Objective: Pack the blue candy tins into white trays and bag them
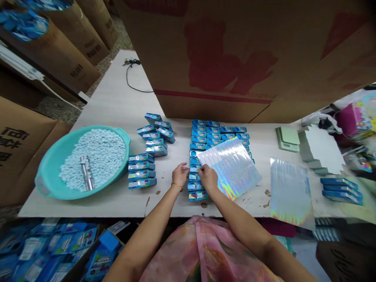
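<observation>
Right of the right hand (209, 178): glossy holographic sheet (232, 166) | beyond both hands: matt cardboard carton (217, 66) | left of the left hand (180, 175): smooth plastic basin (47, 168), shiny metal cylinder (87, 173)

- Blue packs (197, 186): small, glossy, w/ printed labels; stood on tabletop (173, 203) in close cols, narrow sides up. L-most col. runs nearest the person, btwn L hand (180, 175) & R hand (208, 178).
- Shiny sheet (236, 170): thin, silvery w/ rainbow sheen, pale strips at L end; lies askew, partly over packs, R hand at its L edge.
</observation>
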A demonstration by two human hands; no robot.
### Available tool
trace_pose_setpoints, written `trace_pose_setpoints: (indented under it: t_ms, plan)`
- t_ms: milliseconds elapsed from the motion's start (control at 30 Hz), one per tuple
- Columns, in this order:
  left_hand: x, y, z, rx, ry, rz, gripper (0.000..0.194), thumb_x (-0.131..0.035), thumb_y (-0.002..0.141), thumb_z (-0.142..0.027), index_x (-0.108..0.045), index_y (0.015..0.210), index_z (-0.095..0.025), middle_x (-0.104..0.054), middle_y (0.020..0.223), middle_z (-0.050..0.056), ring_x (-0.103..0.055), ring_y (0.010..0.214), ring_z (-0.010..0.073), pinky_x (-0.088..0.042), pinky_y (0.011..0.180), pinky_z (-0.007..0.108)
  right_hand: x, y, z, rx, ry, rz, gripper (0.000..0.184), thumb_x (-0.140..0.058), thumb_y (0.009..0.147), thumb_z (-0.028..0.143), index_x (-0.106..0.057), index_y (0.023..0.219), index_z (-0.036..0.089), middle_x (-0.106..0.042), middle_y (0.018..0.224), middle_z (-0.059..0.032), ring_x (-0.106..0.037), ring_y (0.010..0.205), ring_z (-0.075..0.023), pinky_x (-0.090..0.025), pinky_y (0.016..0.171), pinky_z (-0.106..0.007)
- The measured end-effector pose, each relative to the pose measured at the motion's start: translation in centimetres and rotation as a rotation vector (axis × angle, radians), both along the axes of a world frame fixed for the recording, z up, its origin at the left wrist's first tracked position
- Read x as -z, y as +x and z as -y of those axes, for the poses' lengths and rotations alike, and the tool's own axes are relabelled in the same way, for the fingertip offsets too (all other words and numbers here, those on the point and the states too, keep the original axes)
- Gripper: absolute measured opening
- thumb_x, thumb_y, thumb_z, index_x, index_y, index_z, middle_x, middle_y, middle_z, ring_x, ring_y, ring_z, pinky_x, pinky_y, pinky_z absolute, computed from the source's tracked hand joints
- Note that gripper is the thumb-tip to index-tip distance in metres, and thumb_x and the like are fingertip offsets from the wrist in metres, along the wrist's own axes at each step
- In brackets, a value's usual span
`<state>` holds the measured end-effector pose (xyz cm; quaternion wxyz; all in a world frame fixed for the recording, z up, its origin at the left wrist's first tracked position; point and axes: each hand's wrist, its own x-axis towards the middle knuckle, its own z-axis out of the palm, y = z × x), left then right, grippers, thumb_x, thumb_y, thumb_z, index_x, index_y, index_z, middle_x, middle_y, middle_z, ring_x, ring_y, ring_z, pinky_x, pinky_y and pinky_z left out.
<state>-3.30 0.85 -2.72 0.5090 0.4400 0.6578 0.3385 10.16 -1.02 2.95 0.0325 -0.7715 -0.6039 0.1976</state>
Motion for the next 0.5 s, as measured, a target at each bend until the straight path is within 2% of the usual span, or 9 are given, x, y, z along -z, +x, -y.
trace_pose_setpoints:
  t_ms: [67,133,200,267,333,400,500]
  plan:
    - [0.2,0.1,0.4,0.003,0.001,-0.032,0.030,-0.052,0.064,-0.020,-0.058,0.093,-0.015,-0.064,0.069,0.003,-0.060,0.064,0.0147,-0.047,0.065,0.029,-0.4,0.4,0.3,-0.115,-0.008,0.091,0.025,-0.035,0.085,0.029,-0.055,0.099,0.022,-0.063,0.079,-0.0055,-0.059,0.067,-0.0163,-0.036,0.055,-0.024]
    - [0.0,-0.1,1.0,0.019,0.015,-0.058,0.027,-0.048,0.065,-0.017,-0.061,0.089,-0.017,-0.065,0.077,0.004,-0.060,0.074,0.0159,-0.047,0.073,0.032,-0.8,0.8,0.8,-0.289,-0.007,0.147,0.031,-0.032,0.086,0.024,-0.048,0.112,0.025,-0.062,0.086,-0.0062,-0.059,0.070,-0.0160,-0.037,0.057,-0.025]
    - [-0.3,-0.5,1.5,0.092,0.058,-0.088,0.030,-0.046,0.064,-0.014,-0.063,0.086,-0.021,-0.065,0.087,0.003,-0.059,0.085,0.0165,-0.044,0.082,0.032,-1.1,1.0,1.1,-0.453,-0.031,0.187,0.037,-0.034,0.084,0.019,-0.041,0.120,0.025,-0.060,0.088,-0.0074,-0.059,0.072,-0.0169,-0.038,0.058,-0.025]
    - [-0.8,-1.0,1.6,0.190,0.120,-0.189,0.032,-0.046,0.062,-0.012,-0.065,0.085,-0.024,-0.064,0.093,0.002,-0.057,0.091,0.0174,-0.043,0.085,0.032,-1.3,1.3,1.2,-0.542,-0.068,0.210,0.042,-0.036,0.082,0.016,-0.038,0.123,0.024,-0.060,0.087,-0.0086,-0.059,0.072,-0.0179,-0.038,0.058,-0.026]
    - [-1.4,-1.4,1.2,0.229,0.167,-0.318,0.034,-0.044,0.063,-0.013,-0.064,0.088,-0.024,-0.063,0.097,0.003,-0.055,0.094,0.0196,-0.041,0.087,0.034,-1.6,1.9,0.8,-0.561,-0.090,0.194,0.041,-0.037,0.082,0.016,-0.040,0.122,0.025,-0.060,0.087,-0.0081,-0.058,0.072,-0.0173,-0.039,0.059,-0.026]
    - [-2.4,-1.0,0.3,0.209,0.216,-0.430,0.034,-0.041,0.068,-0.015,-0.062,0.095,-0.020,-0.060,0.101,0.008,-0.053,0.097,0.0216,-0.038,0.089,0.037,-1.9,3.4,0.2,-0.505,-0.067,0.143,0.036,-0.036,0.083,0.019,-0.045,0.117,0.027,-0.060,0.088,-0.0062,-0.058,0.072,-0.0158,-0.039,0.060,-0.025]
    - [-4.1,2.0,-1.8,0.286,0.356,-0.551,0.034,-0.036,0.078,-0.022,-0.056,0.105,-0.018,-0.057,0.106,0.009,-0.049,0.100,0.0211,-0.036,0.089,0.036,-2.4,7.2,-1.6,-0.347,0.091,0.040,0.033,-0.034,0.084,0.019,-0.051,0.111,0.024,-0.059,0.091,-0.0044,-0.057,0.079,-0.0138,-0.041,0.066,-0.023]
